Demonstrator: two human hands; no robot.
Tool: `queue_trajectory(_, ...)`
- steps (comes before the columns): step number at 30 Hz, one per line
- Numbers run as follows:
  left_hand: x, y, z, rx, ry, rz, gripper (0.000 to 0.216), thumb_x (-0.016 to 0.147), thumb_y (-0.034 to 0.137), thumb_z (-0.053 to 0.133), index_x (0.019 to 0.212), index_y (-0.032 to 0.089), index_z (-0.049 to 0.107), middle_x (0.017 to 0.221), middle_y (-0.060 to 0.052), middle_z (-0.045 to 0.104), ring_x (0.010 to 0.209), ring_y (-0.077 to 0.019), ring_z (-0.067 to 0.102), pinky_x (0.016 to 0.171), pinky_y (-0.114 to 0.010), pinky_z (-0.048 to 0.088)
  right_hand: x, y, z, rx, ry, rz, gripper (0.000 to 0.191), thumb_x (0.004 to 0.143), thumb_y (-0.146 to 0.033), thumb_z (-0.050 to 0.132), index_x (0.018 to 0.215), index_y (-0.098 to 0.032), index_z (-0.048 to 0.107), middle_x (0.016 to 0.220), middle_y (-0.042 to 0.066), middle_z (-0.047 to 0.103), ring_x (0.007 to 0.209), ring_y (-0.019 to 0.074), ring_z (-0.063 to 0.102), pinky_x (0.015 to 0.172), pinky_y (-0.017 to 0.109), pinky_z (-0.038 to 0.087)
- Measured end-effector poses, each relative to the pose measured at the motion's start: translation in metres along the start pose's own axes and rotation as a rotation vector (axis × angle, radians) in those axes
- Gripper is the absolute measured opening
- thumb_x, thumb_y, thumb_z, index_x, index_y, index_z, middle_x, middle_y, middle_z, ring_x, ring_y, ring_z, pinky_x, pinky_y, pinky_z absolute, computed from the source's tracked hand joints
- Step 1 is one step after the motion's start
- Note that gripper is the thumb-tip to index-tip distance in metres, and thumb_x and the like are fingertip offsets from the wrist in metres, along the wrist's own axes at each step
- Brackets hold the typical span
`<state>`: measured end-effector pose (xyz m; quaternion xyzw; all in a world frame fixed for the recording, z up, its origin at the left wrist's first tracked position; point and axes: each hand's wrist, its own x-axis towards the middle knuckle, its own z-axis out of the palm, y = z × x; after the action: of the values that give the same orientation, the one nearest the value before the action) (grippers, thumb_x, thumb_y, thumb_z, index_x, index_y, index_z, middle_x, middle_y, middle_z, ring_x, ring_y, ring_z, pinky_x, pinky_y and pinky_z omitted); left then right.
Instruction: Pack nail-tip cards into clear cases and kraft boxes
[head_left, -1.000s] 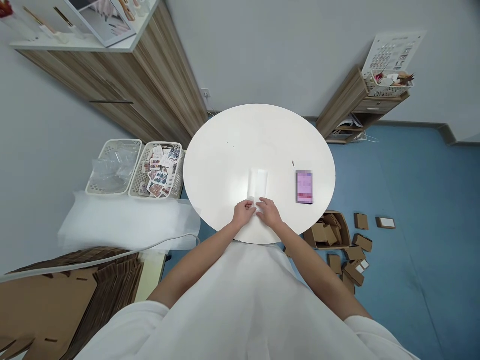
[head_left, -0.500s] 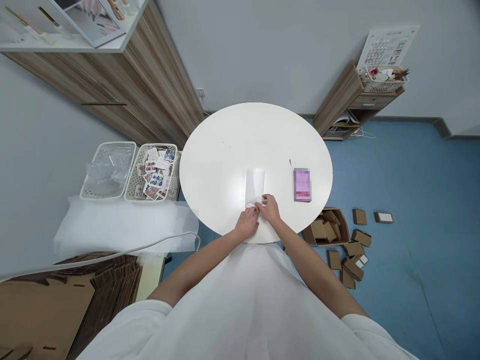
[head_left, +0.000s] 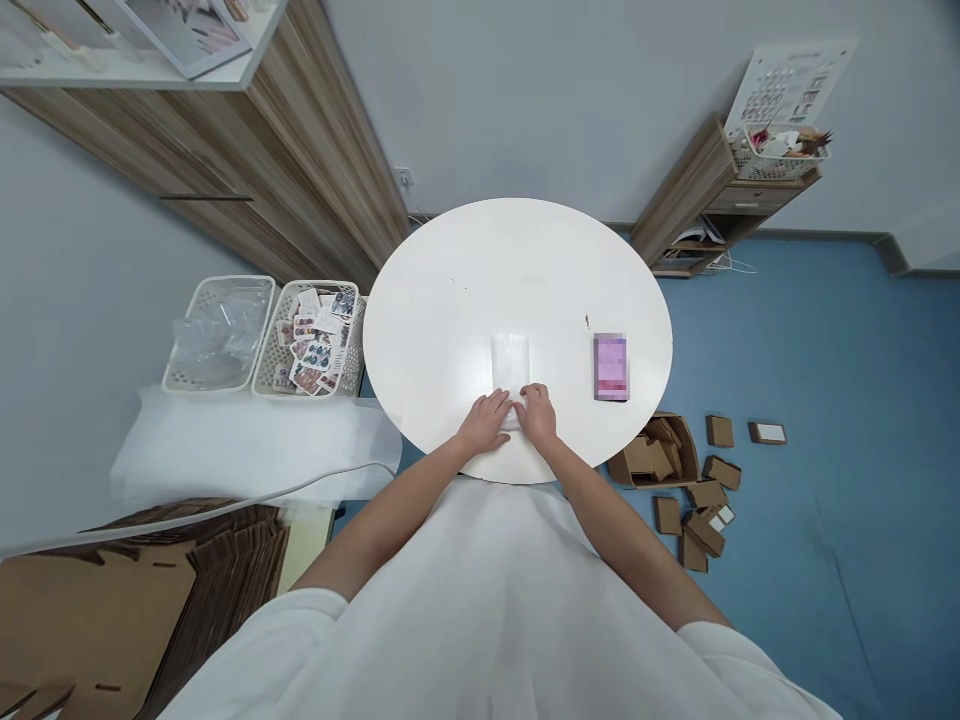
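A narrow, translucent white sheet [head_left: 510, 358] lies flat on the round white table [head_left: 435, 330], its near end folded or bunched under my hands. My left hand [head_left: 484, 422] rests over that near end from the left, fingers stretched out and lying flat, thumb toward me. From the right, my right hand [head_left: 538, 414] has bent fingers and thumb closed at the sheet's near right edge. Whether anything lies inside the fold is hidden. To the right on the table is a pink-purple box or pack of cards [head_left: 611, 367], its face blurred.
Left of the table stand a white basket of clear bags [head_left: 219, 335] and a basket of patterned cards [head_left: 309, 340], with a stack of white sheets [head_left: 247, 445] and flattened cardboard [head_left: 97, 620] nearer. At right, small brown boxes [head_left: 705, 530] lie on the floor beside an open carton [head_left: 654, 452].
My left hand has moved slightly up and left, its fingers spreading flat over the sheet. My right hand has shifted a little; the sheet's near end now lies flatter. The view has moved slightly.
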<state>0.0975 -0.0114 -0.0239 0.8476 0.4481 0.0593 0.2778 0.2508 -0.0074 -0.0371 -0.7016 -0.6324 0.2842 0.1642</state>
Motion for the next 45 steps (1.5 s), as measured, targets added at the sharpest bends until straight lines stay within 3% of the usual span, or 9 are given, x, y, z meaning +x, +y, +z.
queue_trajectory(4, 0.005, -0.005, 0.001, 0.011, -0.004, 0.022, 0.059, 0.066, 0.022, 0.064, 0.120, 0.021, 0.040, 0.136, -0.013, 0.035, 0.129, -0.0280, 0.025, 0.103, -0.045, 0.016, -0.005, 0.012, -0.013, -0.107, -0.141, -0.248, 0.033, 0.081, -0.015, 0.037, 0.110, -0.021, 0.052, 0.129, 0.009, 0.041, 0.105, 0.0228, 0.048, 0.084, 0.037, 0.041)
queue_trajectory(9, 0.008, -0.015, 0.000, -0.005, 0.012, 0.093, 0.066, 0.057, 0.023, 0.071, 0.117, 0.020, 0.043, 0.132, -0.014, 0.038, 0.125, -0.0314, 0.028, 0.102, -0.047, 0.015, -0.001, 0.030, -0.038, -0.189, -0.366, -0.526, 0.064, 0.068, -0.021, 0.058, 0.128, -0.020, 0.037, 0.142, 0.011, 0.025, 0.125, 0.0297, 0.029, 0.095, 0.044, 0.031)
queue_trajectory(12, 0.014, -0.016, -0.005, -0.021, -0.014, 0.096, 0.063, 0.057, 0.023, 0.070, 0.115, 0.020, 0.044, 0.128, -0.015, 0.040, 0.121, -0.0306, 0.035, 0.101, -0.045, 0.018, 0.005, 0.030, -0.040, -0.243, -0.378, -0.544, 0.070, 0.062, -0.026, 0.067, 0.126, -0.024, 0.040, 0.143, 0.009, 0.025, 0.129, 0.0329, 0.021, 0.097, 0.048, 0.026)
queue_trajectory(17, 0.016, -0.008, -0.017, -0.011, -0.110, 0.029, 0.057, 0.057, 0.023, 0.066, 0.111, 0.022, 0.045, 0.122, -0.011, 0.044, 0.113, -0.0290, 0.041, 0.097, -0.040, 0.024, 0.005, 0.020, -0.032, -0.245, -0.377, -0.535, 0.059, 0.064, -0.024, 0.063, 0.119, -0.020, 0.043, 0.133, 0.012, 0.038, 0.122, 0.0302, 0.033, 0.095, 0.043, 0.029)
queue_trajectory(25, -0.019, -0.003, -0.022, -0.154, -0.141, 0.119, 0.052, 0.056, 0.032, 0.065, 0.105, 0.023, 0.048, 0.105, -0.007, 0.053, 0.101, -0.0268, 0.049, 0.090, -0.036, 0.032, -0.029, 0.019, -0.036, -0.177, -0.456, -0.632, 0.055, 0.064, -0.037, 0.060, 0.114, -0.018, 0.047, 0.119, 0.011, 0.049, 0.108, 0.0282, 0.042, 0.089, 0.042, 0.034)
queue_trajectory(30, -0.013, -0.008, -0.022, -0.308, -0.118, 0.000, 0.066, 0.051, 0.028, 0.070, 0.112, 0.023, 0.044, 0.115, -0.007, 0.052, 0.108, -0.0268, 0.049, 0.091, -0.033, 0.034, -0.023, 0.018, -0.037, -0.123, -0.470, -0.570, 0.053, 0.067, -0.036, 0.060, 0.116, -0.018, 0.047, 0.134, 0.013, 0.037, 0.115, 0.0291, 0.038, 0.092, 0.042, 0.032)
queue_trajectory(36, 0.003, -0.014, -0.024, -0.528, -0.038, -0.221, 0.034, 0.065, 0.029, 0.060, 0.097, 0.022, 0.050, 0.089, -0.004, 0.061, 0.082, -0.0201, 0.059, 0.070, -0.029, 0.043, 0.001, 0.010, -0.049, 0.107, -0.560, -0.313, 0.033, 0.083, -0.035, 0.041, 0.111, -0.021, 0.052, 0.110, 0.007, 0.057, 0.094, 0.0207, 0.053, 0.081, 0.035, 0.041)
queue_trajectory(40, 0.011, -0.021, -0.019, -0.643, 0.003, -0.354, 0.025, 0.069, 0.039, 0.058, 0.086, 0.021, 0.054, 0.082, -0.003, 0.061, 0.072, -0.0175, 0.057, 0.064, -0.028, 0.043, 0.015, 0.009, -0.048, 0.274, -0.613, -0.167, 0.033, 0.078, -0.039, 0.050, 0.106, -0.020, 0.054, 0.099, 0.004, 0.061, 0.082, 0.0172, 0.057, 0.070, 0.030, 0.045)
queue_trajectory(45, 0.021, -0.032, -0.008, -0.786, 0.135, -0.474, 0.029, 0.071, 0.037, 0.059, 0.092, 0.019, 0.052, 0.092, -0.005, 0.060, 0.069, -0.0135, 0.055, 0.067, -0.028, 0.044, 0.025, 0.011, -0.029, 0.304, -0.470, -0.029, 0.030, 0.081, -0.037, 0.044, 0.104, -0.020, 0.054, 0.098, 0.003, 0.062, 0.083, 0.0163, 0.057, 0.069, 0.029, 0.045)
